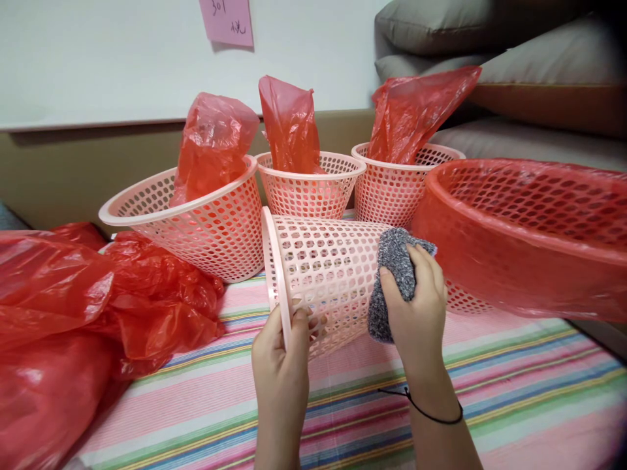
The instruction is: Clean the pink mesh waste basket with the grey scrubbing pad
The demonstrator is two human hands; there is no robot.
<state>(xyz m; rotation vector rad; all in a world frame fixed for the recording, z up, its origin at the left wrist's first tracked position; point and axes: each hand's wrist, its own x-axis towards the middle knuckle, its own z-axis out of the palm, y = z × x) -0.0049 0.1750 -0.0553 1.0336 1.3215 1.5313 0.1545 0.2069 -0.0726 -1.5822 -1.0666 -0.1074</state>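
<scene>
A pink plastic basket with a mesh of holes lies tipped on its side in front of me, its rim facing left. My left hand grips that rim, with fingers reaching inside the wall. My right hand is closed around a grey fuzzy scrubbing sponge, which touches the basket near its base end. A dark cord bracelet circles my right wrist.
Behind stand three pink baskets, the left one tilted, each with a red plastic bag sticking up. Another basket at right is covered by a red bag. Crumpled red bags lie left on the striped cloth. Grey cushions are stacked at back right.
</scene>
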